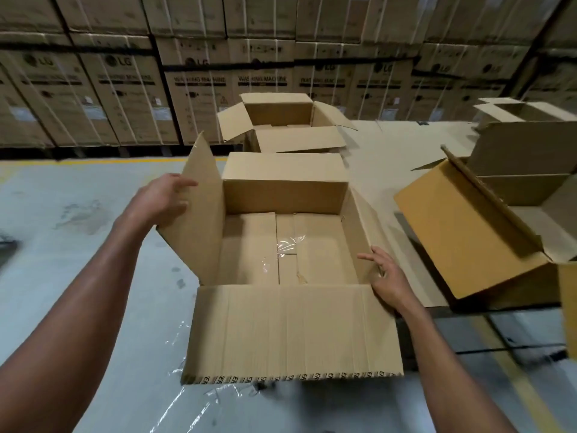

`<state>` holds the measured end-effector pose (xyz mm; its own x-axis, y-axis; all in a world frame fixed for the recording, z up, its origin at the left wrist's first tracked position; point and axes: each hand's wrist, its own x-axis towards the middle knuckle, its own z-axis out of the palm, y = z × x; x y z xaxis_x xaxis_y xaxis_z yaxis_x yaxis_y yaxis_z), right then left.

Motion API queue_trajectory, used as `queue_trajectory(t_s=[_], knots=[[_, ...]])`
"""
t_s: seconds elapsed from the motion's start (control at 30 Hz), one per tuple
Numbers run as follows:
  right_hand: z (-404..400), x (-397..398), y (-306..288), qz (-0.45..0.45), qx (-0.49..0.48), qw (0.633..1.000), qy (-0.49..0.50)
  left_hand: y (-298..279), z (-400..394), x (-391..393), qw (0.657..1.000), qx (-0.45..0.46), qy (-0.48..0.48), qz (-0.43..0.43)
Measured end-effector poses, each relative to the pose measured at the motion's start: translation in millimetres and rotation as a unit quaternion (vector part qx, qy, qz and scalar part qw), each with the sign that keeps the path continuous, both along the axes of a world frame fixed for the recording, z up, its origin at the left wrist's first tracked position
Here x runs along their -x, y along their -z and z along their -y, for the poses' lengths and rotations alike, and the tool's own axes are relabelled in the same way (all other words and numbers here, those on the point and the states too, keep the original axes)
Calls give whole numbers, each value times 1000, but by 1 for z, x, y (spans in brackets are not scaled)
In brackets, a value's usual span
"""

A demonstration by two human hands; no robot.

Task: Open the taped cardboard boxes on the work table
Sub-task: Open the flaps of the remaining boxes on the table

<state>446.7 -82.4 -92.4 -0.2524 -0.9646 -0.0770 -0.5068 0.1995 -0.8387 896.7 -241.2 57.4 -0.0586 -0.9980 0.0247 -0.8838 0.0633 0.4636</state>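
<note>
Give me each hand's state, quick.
Left hand: holds the left flap of the open box.
Right hand: open, fingers straight, resting on the right flap.

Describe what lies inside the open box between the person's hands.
Inside the box: only its bottom flaps and clear tape along their seam. The raised near flap hides the nearest floor strip.

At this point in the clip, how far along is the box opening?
Done: the far box stands open, and two boxes at right look open too. In hand: the near box has all four flaps spread and looks empty; the left hand holds its left flap, the right hand rests on its right wall. Left: no taped, shut box shows on the table in this view.
</note>
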Motion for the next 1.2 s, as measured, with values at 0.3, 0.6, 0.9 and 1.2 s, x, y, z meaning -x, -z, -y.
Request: queue_trajectory(t_s=[0.3, 0.6, 0.9, 1.2], knots=[[26, 53, 1, 56, 29, 997, 52, -3, 3, 44, 996, -12, 62, 59], [61, 122, 10, 85, -87, 990, 66, 3, 0, 63, 998, -11, 0, 66], [79, 152, -15, 74, -53, 995, 43, 4, 3, 71, 997, -18, -23, 70], [79, 144, -113, 62, -40, 992, -100, -10, -6, 73, 996, -24, -5, 90]])
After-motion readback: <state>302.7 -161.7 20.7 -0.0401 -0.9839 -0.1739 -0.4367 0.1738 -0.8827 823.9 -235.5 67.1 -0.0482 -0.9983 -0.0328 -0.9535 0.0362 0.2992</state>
